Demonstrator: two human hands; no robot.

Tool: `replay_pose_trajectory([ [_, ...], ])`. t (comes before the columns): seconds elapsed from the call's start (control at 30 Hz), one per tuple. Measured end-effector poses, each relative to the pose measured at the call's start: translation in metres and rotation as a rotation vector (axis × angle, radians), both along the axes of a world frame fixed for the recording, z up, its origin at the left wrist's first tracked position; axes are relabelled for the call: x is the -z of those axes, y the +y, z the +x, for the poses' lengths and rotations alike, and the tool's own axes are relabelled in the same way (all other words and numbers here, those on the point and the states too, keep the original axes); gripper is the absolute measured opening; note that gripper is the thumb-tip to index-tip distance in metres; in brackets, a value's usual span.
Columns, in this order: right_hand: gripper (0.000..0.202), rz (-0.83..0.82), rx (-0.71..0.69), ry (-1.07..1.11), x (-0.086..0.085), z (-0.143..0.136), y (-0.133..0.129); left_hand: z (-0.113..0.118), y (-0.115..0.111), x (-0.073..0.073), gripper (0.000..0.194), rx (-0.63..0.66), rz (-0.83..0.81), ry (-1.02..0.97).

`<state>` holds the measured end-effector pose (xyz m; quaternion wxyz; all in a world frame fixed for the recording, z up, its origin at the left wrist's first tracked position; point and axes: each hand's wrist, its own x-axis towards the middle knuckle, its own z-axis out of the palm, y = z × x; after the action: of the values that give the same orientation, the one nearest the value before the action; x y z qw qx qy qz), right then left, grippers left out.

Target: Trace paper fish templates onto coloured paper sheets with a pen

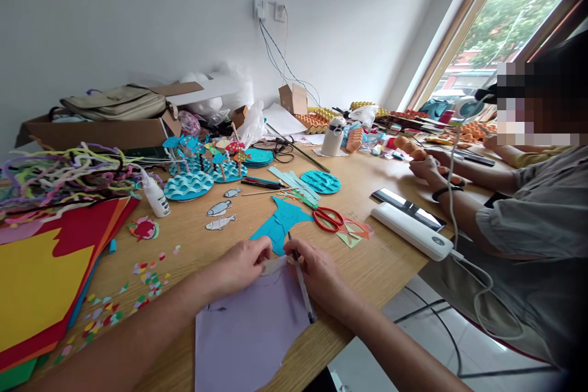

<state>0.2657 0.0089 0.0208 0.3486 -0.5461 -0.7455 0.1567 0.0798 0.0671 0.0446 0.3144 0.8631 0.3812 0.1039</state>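
Note:
My left hand (241, 266) has its fingers curled at the top edge of a purple sheet of paper (248, 337). It pinches a small pale piece of paper (274, 266) lying over that edge. A black-tipped clear pen (301, 285) is held in my right hand (316, 269), slanting back toward me, while the fingertips are close to the pale piece's other side. Faint pen lines mark the purple sheet. Just beyond my hands are a cut blue sheet (282, 220) and red-handled scissors (327, 219).
Coloured paper sheets (37, 275), paper confetti (149, 282) and a glue bottle (155, 195) are on the left. Paper fish (220, 222) lie ahead, near a wavy blue disc (188, 185). A white power strip (411, 231) and a phone (407, 208) lie right, beside a seated person (528, 196).

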Motion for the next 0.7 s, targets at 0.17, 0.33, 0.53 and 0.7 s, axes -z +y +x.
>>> replay_pose_trajectory([
  [0.17,0.007,0.136,0.068,0.18,-0.025,0.006,-0.001,-0.019,0.028,-0.025,0.009,-0.164,-0.076,-0.237],
  [0.33,0.008,0.155,0.02,0.068,-0.027,0.001,-0.011,-0.045,0.069,-0.035,0.016,-0.345,-0.088,-0.309],
  [0.53,0.013,0.163,-0.013,-0.028,-0.003,-0.004,-0.015,-0.064,0.115,-0.02,0.023,-0.497,-0.114,-0.207],
  [0.7,0.015,0.142,-0.004,-0.008,0.008,0.0,-0.009,-0.07,0.138,-0.007,0.029,-0.527,-0.139,-0.12],
])
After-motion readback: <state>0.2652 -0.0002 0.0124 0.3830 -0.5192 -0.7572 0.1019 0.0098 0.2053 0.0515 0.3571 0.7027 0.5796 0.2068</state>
